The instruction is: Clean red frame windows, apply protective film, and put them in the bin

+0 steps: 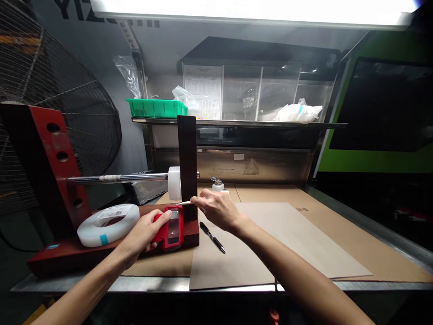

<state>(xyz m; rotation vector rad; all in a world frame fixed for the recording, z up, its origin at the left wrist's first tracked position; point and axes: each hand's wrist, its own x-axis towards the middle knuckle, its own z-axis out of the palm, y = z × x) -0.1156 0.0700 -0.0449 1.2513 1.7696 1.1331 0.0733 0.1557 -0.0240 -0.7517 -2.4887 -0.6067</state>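
My left hand [149, 230] is closed on a red plastic frame [181, 225] with a rectangular window, its thumb lying on the upper left edge. The frame is held in front of the dark red stand's base. From the right, my right hand [218, 207] pinches a thin white stick [185, 203] that looks like a cotton swab. Its tip points left and reaches the top edge of the frame; whether it touches I cannot tell. A black pen [212, 237] lies below my right hand on the cardboard [237, 266].
On the stand [187, 158], a metal rod [142, 178] carries a white roll [174, 183]; a large translucent roll [108, 225] lies on its base. Behind my right hand stands a small dispenser bottle [217, 184]. A shelf [253, 123] holds a green bin [157, 108]. Left is a fan [91, 108].
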